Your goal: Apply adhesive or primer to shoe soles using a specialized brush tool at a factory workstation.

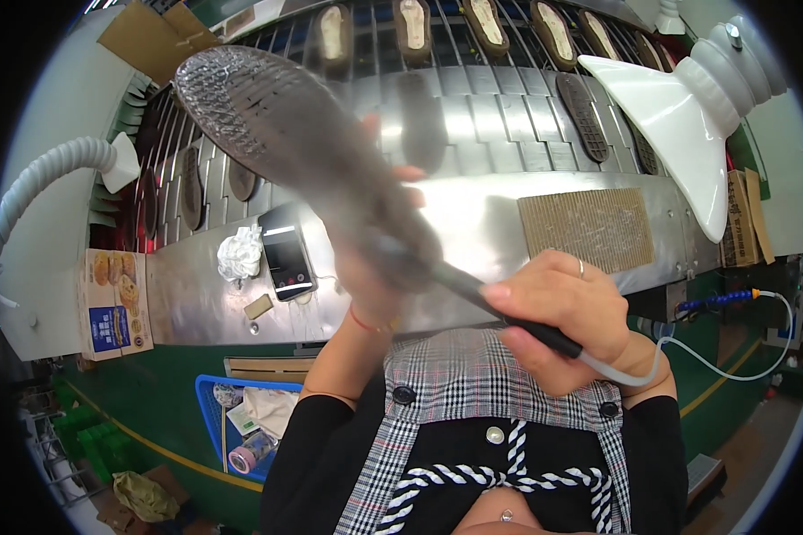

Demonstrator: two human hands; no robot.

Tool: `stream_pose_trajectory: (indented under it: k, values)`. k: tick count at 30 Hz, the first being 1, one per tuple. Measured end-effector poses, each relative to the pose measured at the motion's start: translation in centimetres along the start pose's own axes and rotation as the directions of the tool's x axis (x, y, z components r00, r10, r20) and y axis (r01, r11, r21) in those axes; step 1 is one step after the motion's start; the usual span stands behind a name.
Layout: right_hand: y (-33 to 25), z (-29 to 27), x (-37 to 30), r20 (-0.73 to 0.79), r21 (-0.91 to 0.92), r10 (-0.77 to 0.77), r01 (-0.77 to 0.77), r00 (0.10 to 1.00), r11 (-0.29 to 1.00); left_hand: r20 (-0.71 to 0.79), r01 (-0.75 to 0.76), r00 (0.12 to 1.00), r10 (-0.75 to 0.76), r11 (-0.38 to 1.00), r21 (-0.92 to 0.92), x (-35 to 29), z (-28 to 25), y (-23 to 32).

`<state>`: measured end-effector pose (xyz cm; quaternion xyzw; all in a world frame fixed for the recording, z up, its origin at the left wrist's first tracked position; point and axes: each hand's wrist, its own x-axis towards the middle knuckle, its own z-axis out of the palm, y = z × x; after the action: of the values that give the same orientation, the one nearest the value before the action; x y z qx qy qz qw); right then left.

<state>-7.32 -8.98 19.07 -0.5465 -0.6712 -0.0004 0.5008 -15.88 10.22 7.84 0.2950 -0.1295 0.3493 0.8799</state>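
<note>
Nearest is a plaid apron (473, 374) over a black top, with a blue basket (208, 401) full of odds and ends down on the green floor to the left.

Right hand (562, 312) is on the right side, fingers curled around a black-handled tool (549, 339), thumb along the handle. A pale tube (623, 376) comes off the back of it and loops away to the right. The tool points left at the near end of a big dark shoe sole (294, 125); it's too blurry there to tell if the tip touches.

Left hand (370, 290) has that sole gripped from beneath, fingertips poking out past its right edge. The sole is held up in the air over the surface (178, 299), slanting from near the middle toward the far left, patterned end farthest out.

On the metal surface, left of the left hand: a small tan block (259, 307), then a phone (289, 259) with crumpled white tissue (239, 254) just beside it. A box (116, 308) stands at the left end. Off to the right lies a ribbed brown pad (589, 227).

Farther out there's a plated conveyor (482, 116) with a dark sole (583, 120) on the right, a white funnel nozzle (665, 102) above that side, and a row of pale-lined soles (412, 28) at the far edge.
</note>
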Motion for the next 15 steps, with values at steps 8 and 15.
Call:
stream_pose_trajectory:
  k: [8,15]
  values:
    - [0.6,0.2,-0.9,0.071,0.116,0.073,-0.081,0.995,0.990,-0.186,-0.077,0.976,0.116,0.975,0.209,0.4,0.6,0.8]
    - [0.6,0.0,-0.9,0.167,0.132,0.050,-0.073,0.985,0.989,-0.118,0.107,0.984,-0.132,0.975,-0.193,-0.6,0.0,1.5]
